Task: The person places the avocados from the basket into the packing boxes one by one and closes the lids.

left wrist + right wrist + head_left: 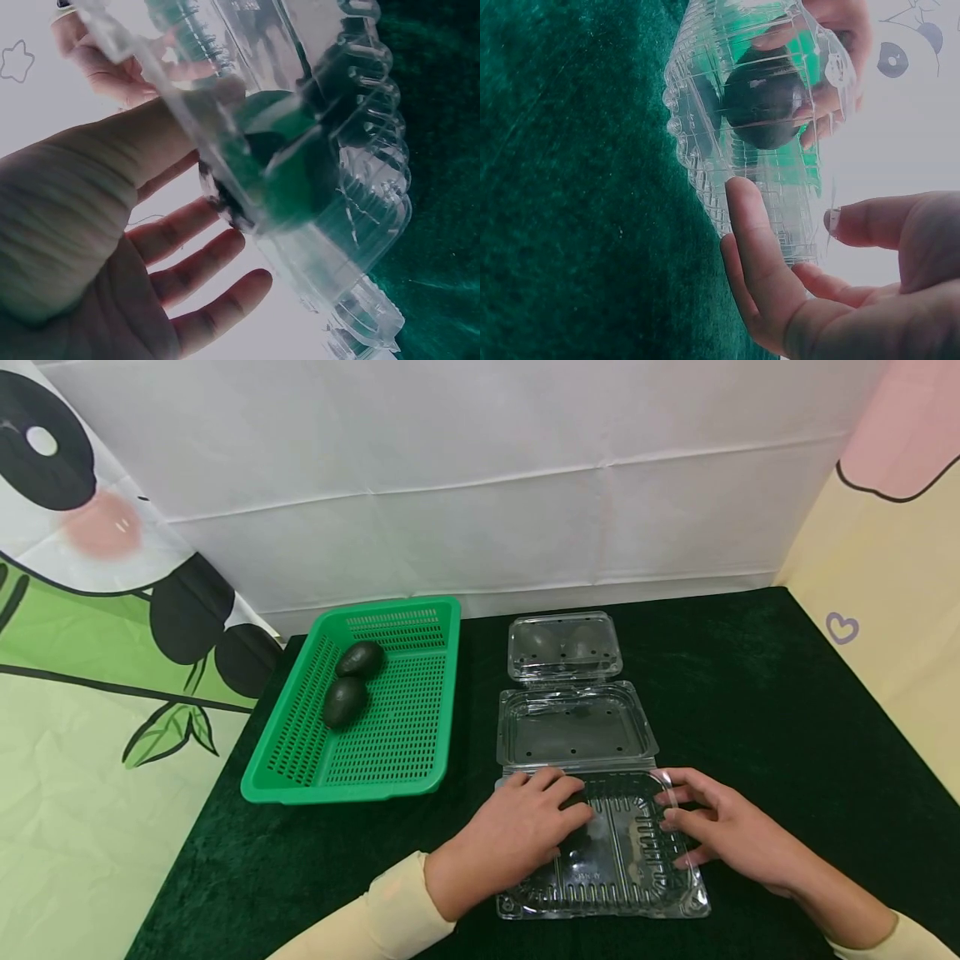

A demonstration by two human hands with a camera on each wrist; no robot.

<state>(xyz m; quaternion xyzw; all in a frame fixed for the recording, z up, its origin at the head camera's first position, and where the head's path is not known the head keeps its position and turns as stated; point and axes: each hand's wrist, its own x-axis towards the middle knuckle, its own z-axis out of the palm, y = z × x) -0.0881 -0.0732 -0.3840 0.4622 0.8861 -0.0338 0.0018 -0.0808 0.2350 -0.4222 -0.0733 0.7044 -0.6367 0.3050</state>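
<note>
On the dark green cloth lies an opened clear plastic clamshell box [600,893], its lid [573,727] folded back away from me. My left hand [517,827] reaches over the box's left part and holds a dark avocado [763,101] inside it. That avocado is mostly hidden under the hand in the head view; through the plastic it shows in the left wrist view, between thumb and fingers. My right hand [720,827] is at the box's right side, thumb [855,221] at the rim and fingers against the wall, holding the edge.
A green plastic basket [450,727] stands at the left with two dark avocados [346,702] in it. Behind the opened lid sits another clear box [565,647], closed, with dark round shapes inside. A white cloth backdrop [450,527] rises behind the table.
</note>
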